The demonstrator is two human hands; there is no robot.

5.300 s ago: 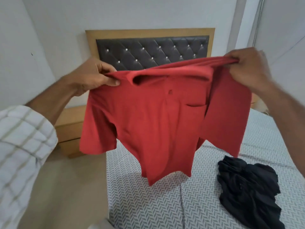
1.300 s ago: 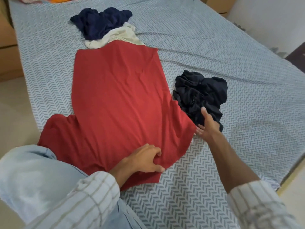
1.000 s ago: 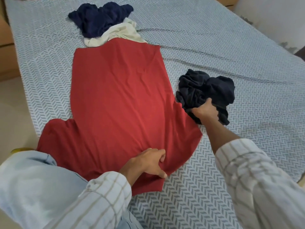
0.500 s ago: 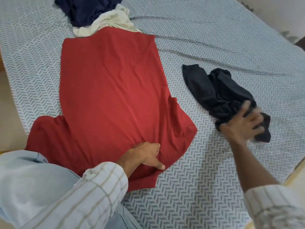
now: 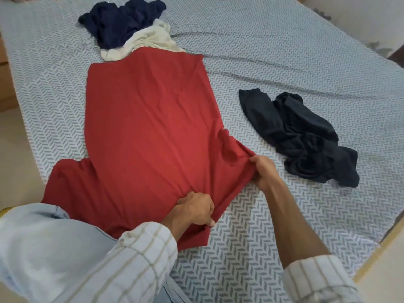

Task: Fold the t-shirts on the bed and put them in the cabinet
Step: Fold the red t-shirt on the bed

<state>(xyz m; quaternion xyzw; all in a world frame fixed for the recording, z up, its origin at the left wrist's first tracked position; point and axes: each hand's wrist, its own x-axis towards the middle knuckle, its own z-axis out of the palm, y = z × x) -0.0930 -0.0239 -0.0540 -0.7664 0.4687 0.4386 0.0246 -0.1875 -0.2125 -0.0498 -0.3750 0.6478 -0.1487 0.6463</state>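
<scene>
A red t-shirt point(image 5: 148, 132) lies spread flat on the bed, its hem toward the far end. My left hand point(image 5: 194, 209) grips its near edge around the collar and shoulder. At the right sleeve, my right hand point(image 5: 263, 171) pinches the hem of the red cloth. A crumpled black t-shirt point(image 5: 303, 138) lies on the sheet to the right, apart from both hands. At the far end, a navy t-shirt point(image 5: 122, 20) and a cream t-shirt point(image 5: 148, 41) sit in a heap touching the red shirt's hem.
The bed point(image 5: 284, 57) is covered with a grey herringbone sheet. Its right edge runs beside a pale floor point(image 5: 389, 259). Floor and a wooden piece of furniture point(image 5: 6, 84) are on the left. My knee in light jeans point(image 5: 39, 248) is at the lower left.
My right hand pushed the black t-shirt away to the right, let go of it, and came back to take the red shirt's right sleeve. My left hand stayed on the collar edge.
</scene>
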